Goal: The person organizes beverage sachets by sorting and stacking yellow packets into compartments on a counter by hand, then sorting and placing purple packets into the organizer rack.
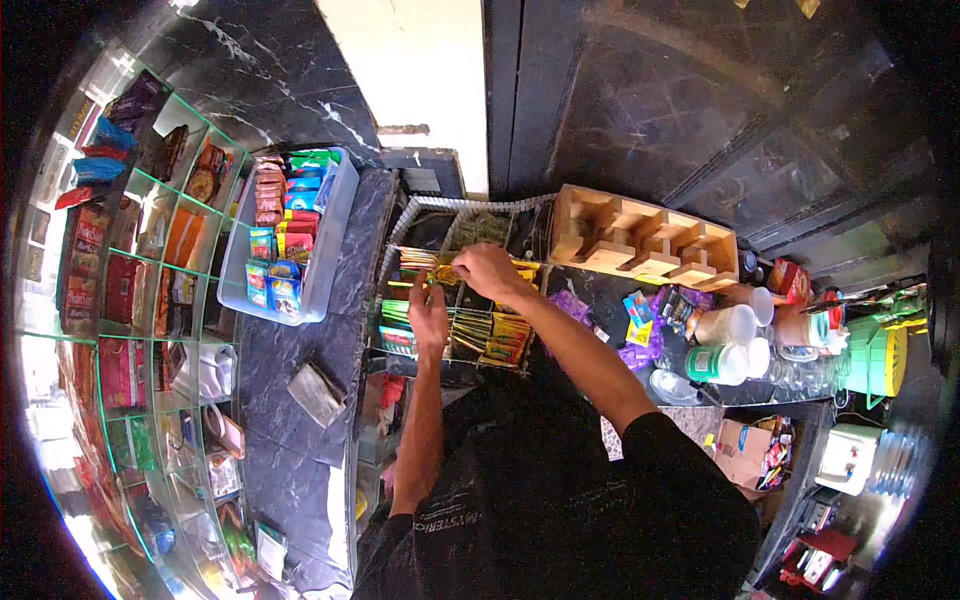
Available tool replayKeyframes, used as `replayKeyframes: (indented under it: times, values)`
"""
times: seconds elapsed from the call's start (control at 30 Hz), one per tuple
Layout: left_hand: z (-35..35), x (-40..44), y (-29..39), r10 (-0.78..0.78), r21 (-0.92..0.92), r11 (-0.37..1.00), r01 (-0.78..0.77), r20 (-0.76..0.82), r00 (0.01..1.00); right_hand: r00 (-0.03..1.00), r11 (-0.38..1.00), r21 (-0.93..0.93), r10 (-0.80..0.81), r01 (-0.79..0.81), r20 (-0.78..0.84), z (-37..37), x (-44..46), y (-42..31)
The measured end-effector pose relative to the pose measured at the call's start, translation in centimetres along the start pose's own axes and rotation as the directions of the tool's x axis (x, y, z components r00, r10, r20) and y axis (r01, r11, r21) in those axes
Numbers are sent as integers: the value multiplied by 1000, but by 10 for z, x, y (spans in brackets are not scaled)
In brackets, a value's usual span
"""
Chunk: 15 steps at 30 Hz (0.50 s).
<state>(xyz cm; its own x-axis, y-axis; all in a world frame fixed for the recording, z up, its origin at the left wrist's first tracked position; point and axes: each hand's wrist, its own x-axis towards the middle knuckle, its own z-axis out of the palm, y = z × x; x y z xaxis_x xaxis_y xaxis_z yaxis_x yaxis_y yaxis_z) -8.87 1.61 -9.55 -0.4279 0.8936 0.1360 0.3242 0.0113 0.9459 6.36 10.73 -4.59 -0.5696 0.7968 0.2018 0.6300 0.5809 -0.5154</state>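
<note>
A wire rack [470,203] with compartments of upright sachets stands on the dark counter before me. My right hand [488,272] is over its middle, with the fingertips pinched on a yellow sachet [447,273]. Just left of it and lower, my left hand [429,317] reaches up with its fingers bent close together near the same yellow sachet; what they hold, if anything, is hidden. Around the hands are green-edged sachets [470,327] and a row of yellow sachets [507,335]. White-and-orange sachets [416,257] stand behind my left fingers.
To the left, a clear plastic bin [345,190] holds colourful sachets, beside a glass shelf unit [150,260]. A folded grey packet [318,393] lies on the counter. A wooden divided box [640,235] stands at right, with purple packets [640,355] and several jars [725,327] nearby.
</note>
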Motion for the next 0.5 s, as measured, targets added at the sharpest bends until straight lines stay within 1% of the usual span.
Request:
replayKeyframes:
  times: [0.03,0.07,0.1,0.13,0.17,0.2,0.23,0.27,0.3,0.37,0.4,0.47,0.5]
  values:
    - [2,1,4,32,37,999,-34,37,999,1000,1000,-1,2,-2,2,1,0,1]
    - [1,-2,9,4,57,998,-8,85,996,999,1000,-29,-4,5,35,1,0,1]
    - [1,-2,6,2,56,998,-7,84,996,998,998,-56,-10,13,69,2,0,2]
    - [1,-2,2,93,216,970,-116,113,989,998,998,-56,-10,14,70,4,1,3]
    - [1,-2,-1,177,365,904,-223,156,972,997,997,-76,-17,23,75,5,2,4]
    - [1,-2,4,176,365,904,-222,157,972,996,995,-95,-24,31,81,8,2,7]
    - [1,-4,10,177,425,875,-231,162,971,996,995,-95,-21,29,82,13,2,7]
    - [1,-5,16,179,483,843,-238,166,970,995,991,-136,4,9,97,19,3,7]
    - [1,-5,12,178,482,843,-238,169,969,994,984,-177,30,-11,109,21,5,4]
    - [1,-2,6,304,531,760,-374,218,927,993,980,-199,21,3,115,24,4,-1]
    - [2,-3,11,304,532,760,-373,217,928,992,976,-219,9,18,123,26,4,-4]
    - [8,-10,22,353,581,741,-335,86,932,993,974,-227,1,26,120,29,6,-7]
    - [12,-13,21,355,580,742,-338,89,931,993,971,-236,-2,30,117,31,6,-6]
